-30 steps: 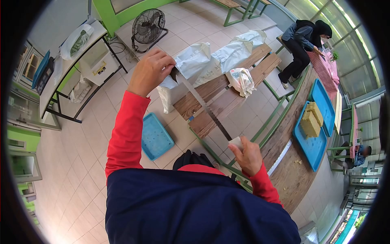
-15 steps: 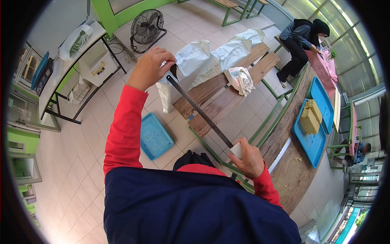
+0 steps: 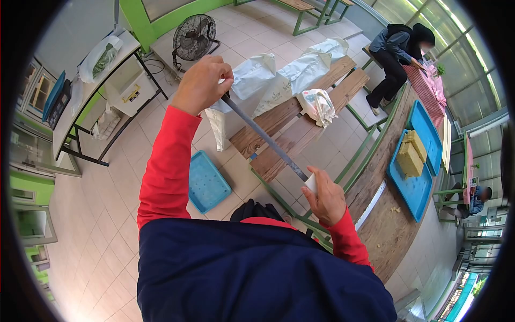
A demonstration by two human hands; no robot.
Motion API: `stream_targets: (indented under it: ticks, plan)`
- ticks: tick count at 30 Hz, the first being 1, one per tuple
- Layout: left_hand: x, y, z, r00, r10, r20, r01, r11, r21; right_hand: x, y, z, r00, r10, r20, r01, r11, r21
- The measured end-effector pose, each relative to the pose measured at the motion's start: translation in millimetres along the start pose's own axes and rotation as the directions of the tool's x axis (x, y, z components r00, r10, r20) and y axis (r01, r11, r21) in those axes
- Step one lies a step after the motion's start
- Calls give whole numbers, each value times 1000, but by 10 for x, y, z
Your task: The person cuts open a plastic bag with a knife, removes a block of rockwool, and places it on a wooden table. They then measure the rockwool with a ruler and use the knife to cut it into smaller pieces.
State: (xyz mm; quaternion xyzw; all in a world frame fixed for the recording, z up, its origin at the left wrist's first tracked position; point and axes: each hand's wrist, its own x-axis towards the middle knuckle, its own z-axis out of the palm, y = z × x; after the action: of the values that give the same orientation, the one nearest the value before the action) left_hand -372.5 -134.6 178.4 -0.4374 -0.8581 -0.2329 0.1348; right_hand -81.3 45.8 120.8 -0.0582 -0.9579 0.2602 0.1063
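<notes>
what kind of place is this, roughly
Probably a shared workroom, though it could double as a canteen. A long blade is in the person's right hand, yellowish-brown blocks sit on a blue tray, and the long wooden table has a bench beside it.

Canteen-like room, tiled floor (image 3: pixel 112 214), wooden bench (image 3: pixel 292 140), checked tablecloth (image 3: pixel 426 90)

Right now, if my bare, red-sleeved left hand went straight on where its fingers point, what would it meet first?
Your left hand would probably meet the nearest white, crumpled sack first, though depth is unclear.
</notes>
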Motion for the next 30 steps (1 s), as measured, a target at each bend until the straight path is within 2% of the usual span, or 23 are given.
stream_targets:
  ticks: [2, 4, 7, 13, 16, 20, 22, 25, 30]
  plan:
    - [-11, -12, 2, 1000, -4, -9, 4, 999, -42, 2, 19, -28, 1000, -5, -7, 5, 1000, -11]
    - [-29, -49, 26, 996, 19, -87, -26, 997, -75, -26, 57, -64, 1000, -1, 2, 1, 999, -47]
    - [-34, -50, 11, 997, -21, -76, 12, 993, -120, -71, 103, -104, 1000, 18, 6, -18, 996, -91]
    - [-30, -17, 47, 994, 5, -110, -17, 994, -111, 25, 116, 33, 999, -31, -27, 29, 995, -91]
    - [-41, -22, 56, 987, 52, -153, -67, 993, -92, 115, 98, 69, 999, -14, -41, 10, 995, -96]
    - [-78, 10, 47, 990, 22, -142, -37, 994, -104, 240, 66, 128, 1000, 15, -11, -16, 997, -76]
    - [-93, 33, 63, 984, 41, -172, -57, 995, -85, 325, 42, 192, 995, -54, -88, 46, 995, -86]
    - [-116, 30, 103, 965, 84, -249, -97, 994, -42, 457, -3, 244, 995, -31, -90, 24, 997, -75]
    - [-179, 3, 120, 966, 28, -257, -45, 997, -61, 549, -38, 235, 998, -7, -68, 0, 995, -102]
